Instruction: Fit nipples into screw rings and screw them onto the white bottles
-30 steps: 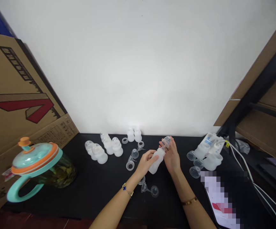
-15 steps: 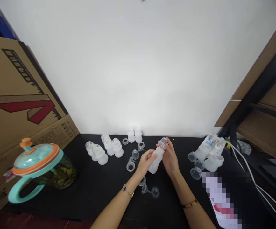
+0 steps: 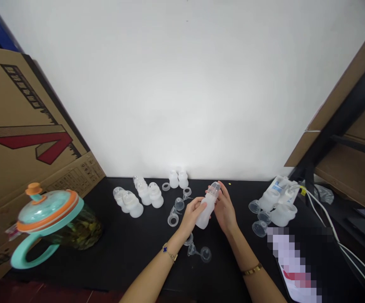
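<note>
A white baby bottle (image 3: 205,211) with a clear cap leans up and to the right between my hands. My left hand (image 3: 192,214) is wrapped around its body, thumb on the near side. At the bottle's top, my right hand (image 3: 226,209) curls around the far side of the clear cap (image 3: 214,189) and collar; some fingertips are hidden behind it. Loose clear silicone parts lie close by: a ring (image 3: 173,219), a cup-shaped piece (image 3: 179,204) and a funnel-like piece (image 3: 205,254) near my left wrist. Two bottles without caps (image 3: 183,179) stand by the wall.
Several capped bottles (image 3: 133,205) stand left of centre. A teal-lidded jug (image 3: 59,219) stands far left before a cardboard box (image 3: 27,126). At right are clear cups (image 3: 259,228), white containers (image 3: 283,215), white cables (image 3: 330,225) and a pixelated phone-like object (image 3: 296,273).
Both hands keep hold of the bottle, which has shifted very slightly to the left. The other things stay where they were; the camera view has moved a little.
</note>
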Motion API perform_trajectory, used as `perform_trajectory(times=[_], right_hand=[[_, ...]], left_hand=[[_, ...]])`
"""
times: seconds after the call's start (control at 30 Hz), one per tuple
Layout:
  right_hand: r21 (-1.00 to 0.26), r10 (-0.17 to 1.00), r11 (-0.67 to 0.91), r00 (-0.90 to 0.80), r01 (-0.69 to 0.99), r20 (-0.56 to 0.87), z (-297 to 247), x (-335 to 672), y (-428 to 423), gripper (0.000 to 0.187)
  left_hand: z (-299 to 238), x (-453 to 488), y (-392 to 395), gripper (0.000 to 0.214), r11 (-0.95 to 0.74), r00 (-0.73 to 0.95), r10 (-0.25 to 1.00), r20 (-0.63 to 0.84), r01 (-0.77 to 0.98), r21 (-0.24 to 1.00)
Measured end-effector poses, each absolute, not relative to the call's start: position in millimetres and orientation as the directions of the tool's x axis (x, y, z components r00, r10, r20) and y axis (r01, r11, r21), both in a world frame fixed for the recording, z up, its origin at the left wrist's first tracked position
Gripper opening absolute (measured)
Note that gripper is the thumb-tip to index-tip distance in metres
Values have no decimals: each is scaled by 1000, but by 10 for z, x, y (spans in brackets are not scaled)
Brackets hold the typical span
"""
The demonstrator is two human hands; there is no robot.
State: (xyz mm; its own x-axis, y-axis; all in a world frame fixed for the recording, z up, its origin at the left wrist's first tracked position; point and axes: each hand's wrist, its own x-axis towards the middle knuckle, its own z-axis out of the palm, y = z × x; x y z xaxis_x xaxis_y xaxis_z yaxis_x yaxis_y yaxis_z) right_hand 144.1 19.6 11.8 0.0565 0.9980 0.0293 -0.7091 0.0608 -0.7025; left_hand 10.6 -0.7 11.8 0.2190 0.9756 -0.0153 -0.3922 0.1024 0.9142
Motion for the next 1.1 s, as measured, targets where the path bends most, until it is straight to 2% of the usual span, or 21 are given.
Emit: perform_trajectory(times=[1.1], right_hand=[[-729,999,49,37,-683,32,80,1392,204,51]], left_hand=[[112,89,6,56,102,205,978,-22,-392,914]])
